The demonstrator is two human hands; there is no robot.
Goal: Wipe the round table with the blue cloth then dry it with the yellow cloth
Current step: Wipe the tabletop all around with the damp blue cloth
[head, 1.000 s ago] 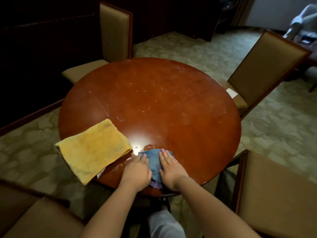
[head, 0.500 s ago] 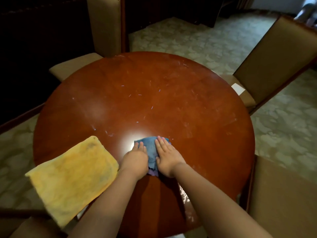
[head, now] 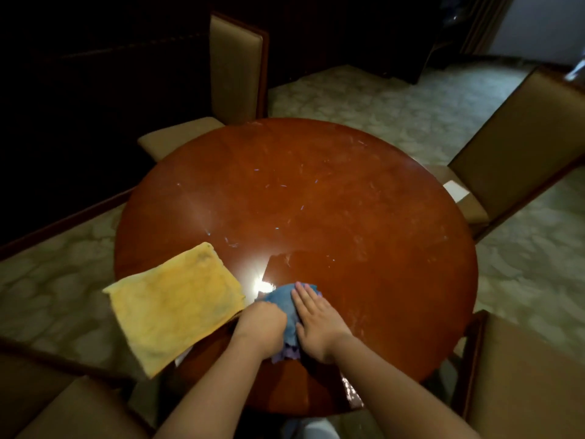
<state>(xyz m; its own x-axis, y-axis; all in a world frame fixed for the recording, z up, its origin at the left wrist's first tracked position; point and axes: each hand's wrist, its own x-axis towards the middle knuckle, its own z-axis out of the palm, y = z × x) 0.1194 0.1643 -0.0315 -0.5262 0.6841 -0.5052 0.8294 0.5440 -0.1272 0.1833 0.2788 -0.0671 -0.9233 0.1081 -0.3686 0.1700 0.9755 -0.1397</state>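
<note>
Head view shows both hands on the blue cloth (head: 281,297): the right hand (head: 316,321) presses flat, the left hand (head: 264,324) bunches it. Beyond them most of the round table (head: 316,201) looks unwiped. Just left lies the yellow cloth (head: 174,302), unused; drying remains.

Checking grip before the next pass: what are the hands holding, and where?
Both are on the blue cloth: left hand grips its near-left part, right hand presses flat on its right side.
</note>
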